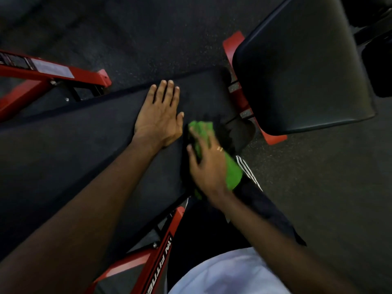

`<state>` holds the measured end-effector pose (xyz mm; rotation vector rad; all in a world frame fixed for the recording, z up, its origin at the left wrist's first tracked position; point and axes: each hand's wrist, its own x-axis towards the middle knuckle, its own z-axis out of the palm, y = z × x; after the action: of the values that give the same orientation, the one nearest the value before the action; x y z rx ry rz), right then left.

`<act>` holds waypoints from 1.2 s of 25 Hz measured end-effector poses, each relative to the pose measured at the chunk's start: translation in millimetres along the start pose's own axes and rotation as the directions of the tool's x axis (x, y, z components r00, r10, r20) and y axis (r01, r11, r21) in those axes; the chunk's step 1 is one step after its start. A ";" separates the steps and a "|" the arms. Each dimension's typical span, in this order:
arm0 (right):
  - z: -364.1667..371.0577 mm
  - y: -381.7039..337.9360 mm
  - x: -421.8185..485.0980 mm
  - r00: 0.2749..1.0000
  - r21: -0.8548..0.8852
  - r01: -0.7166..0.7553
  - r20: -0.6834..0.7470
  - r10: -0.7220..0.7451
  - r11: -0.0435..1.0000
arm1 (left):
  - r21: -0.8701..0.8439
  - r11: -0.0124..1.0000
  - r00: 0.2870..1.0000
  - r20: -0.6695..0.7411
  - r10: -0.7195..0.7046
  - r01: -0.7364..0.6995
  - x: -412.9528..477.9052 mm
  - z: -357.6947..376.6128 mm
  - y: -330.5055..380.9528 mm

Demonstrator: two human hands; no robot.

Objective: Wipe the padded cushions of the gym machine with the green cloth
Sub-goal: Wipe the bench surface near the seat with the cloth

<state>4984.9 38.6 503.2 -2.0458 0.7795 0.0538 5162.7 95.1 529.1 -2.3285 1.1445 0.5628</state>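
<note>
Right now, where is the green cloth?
Head view: the green cloth is gripped by the right hand at the near right edge of the long pad, just right of the flat left hand and below the seat cushion.

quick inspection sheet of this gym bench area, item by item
surface: long black pad, matte; no marks can be made out in the dim light
job's things: green cloth bunched at the long black pad's near edge; second pad beyond its end, tilted
clutter: nothing seen
grippers: left hand flat on the long black pad, fingers straight; right hand holds the green cloth, blurred
cables: nothing seen
surroundings: red frame, dark speckled floor, striped trouser leg
</note>
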 end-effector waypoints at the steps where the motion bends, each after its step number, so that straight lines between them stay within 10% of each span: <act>1: -1.0 -14.1 -30.4 0.997 0.026 0.040 0.068 -0.042 0.999 | -0.003 1.000 1.000 0.000 -0.004 0.004 -0.4 -0.2 -0.5; 5: 3.9 -1.1 -36.6 0.998 0.057 0.040 0.040 -0.042 0.998 | -0.009 1.000 1.000 -0.010 -0.006 0.006 -1.2 0.4 -1.1; 11: 4.4 52.9 64.1 0.941 -0.006 -0.333 -0.068 0.332 0.943 | -0.003 1.000 1.000 -0.013 -0.004 0.004 -1.4 0.5 -0.4; 16: -4.7 33.3 37.6 0.989 -0.158 -0.050 0.127 0.071 0.986 | 0.001 1.000 1.000 -0.002 -0.016 0.016 -1.4 -1.4 2.0; 26: 12.0 64.4 94.3 0.958 -0.061 -0.283 -0.058 0.280 0.957 | -0.041 0.986 0.987 0.021 0.161 -0.160 47.2 6.9 14.6; 30: 11.7 49.9 46.0 0.990 -0.146 -0.142 -0.029 0.139 0.979 | -0.048 0.987 0.987 0.041 0.156 -0.154 49.8 6.6 14.7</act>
<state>4997.3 5.4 444.1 -2.1298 0.9555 0.1776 5178.0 60.6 492.9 -2.2649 1.3119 0.6993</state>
